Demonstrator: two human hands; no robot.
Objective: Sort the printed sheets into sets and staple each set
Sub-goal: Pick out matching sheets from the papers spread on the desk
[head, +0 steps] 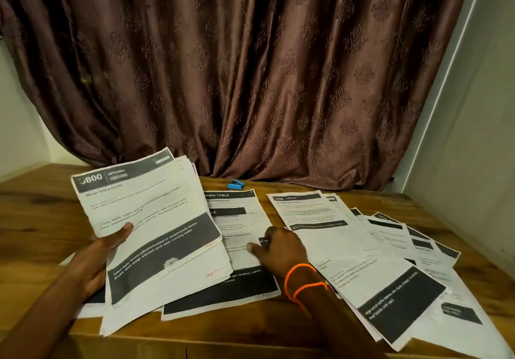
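My left hand (97, 258) grips a thick stack of printed sheets (156, 219), lifted and tilted above the table, its top page headed "KITCHEN". My right hand (278, 247) rests knuckles-up on a sheet headed "TABLE" (239, 219) lying flat in the middle, fingers curled; I cannot tell whether they pinch the paper. Several more sheets (390, 247) lie fanned out and overlapping on the right. A small blue stapler (236, 185) sits at the back of the table, beyond both hands.
The wooden table (36, 219) has its front edge near the bottom of the view. A brown patterned curtain (250, 74) hangs right behind it. White walls close in at left and right (473, 135). Orange bands circle my right wrist (302, 282).
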